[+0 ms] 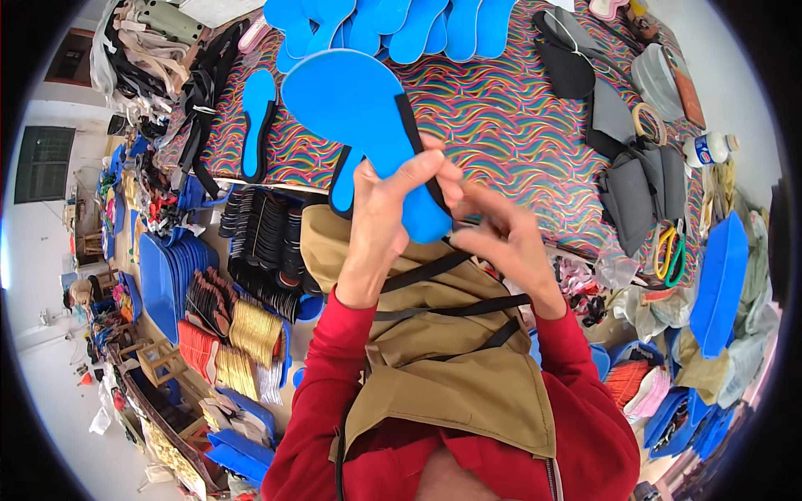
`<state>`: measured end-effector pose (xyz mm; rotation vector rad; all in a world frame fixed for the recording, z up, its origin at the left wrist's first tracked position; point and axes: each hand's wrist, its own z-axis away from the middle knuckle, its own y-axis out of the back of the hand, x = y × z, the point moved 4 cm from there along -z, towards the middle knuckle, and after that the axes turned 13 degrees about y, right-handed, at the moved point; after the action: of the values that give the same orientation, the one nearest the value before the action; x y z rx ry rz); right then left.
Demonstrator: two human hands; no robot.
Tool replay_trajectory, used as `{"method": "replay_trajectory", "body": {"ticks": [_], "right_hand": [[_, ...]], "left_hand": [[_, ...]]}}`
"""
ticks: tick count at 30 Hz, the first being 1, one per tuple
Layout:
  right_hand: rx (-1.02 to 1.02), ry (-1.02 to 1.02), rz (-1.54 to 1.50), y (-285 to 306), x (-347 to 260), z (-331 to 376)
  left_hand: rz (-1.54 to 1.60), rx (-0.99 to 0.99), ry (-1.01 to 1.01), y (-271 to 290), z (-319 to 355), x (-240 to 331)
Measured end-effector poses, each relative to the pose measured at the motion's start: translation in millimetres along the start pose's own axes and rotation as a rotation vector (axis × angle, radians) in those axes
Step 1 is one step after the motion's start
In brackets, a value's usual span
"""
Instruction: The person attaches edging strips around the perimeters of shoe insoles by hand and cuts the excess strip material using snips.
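My left hand (388,196) grips a large blue insole (342,96) by its narrow middle, thumb on top, above the table's near edge. A black strip (409,125) runs along the insole's right side, down toward the heel. By that heel my right hand (501,238) pinches the black strip's lower end; its fingers are slightly blurred. Partly behind my left hand lies another blue insole with a black edge (344,188). A similar black-edged insole (259,117) rests on the table at left. Several plain blue insoles (368,29) are piled at the far edge.
A patterned cloth covers the table (501,125). At right lie grey fabric pieces (626,200), yellow- and green-handled scissors (668,255), a white bottle (710,149) and a tape roll (647,121). Blue trays (163,271) and stacked soles (259,250) stand lower left.
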<state>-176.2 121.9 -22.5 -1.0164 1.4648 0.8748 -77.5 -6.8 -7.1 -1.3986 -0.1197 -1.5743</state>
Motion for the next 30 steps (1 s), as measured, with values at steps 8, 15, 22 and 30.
{"method": "replay_trajectory", "body": {"ticks": [8, 15, 22, 30], "right_hand": [[-0.011, 0.501, 0.475, -8, 1, 24], [0.157, 0.409, 0.27, -20, -4, 23], [0.143, 0.248, 0.065, 4, -5, -6], [-0.096, 0.204, 0.05, 58, -40, -27]], "left_hand": [[0.31, -0.047, 0.024, 10, 0, 2], [0.607, -0.138, -0.041, 4, -2, -5], [0.327, 0.176, -0.058, 5, 5, -6], [-1.14, -0.116, -0.551, -17, 79, 57]]}}
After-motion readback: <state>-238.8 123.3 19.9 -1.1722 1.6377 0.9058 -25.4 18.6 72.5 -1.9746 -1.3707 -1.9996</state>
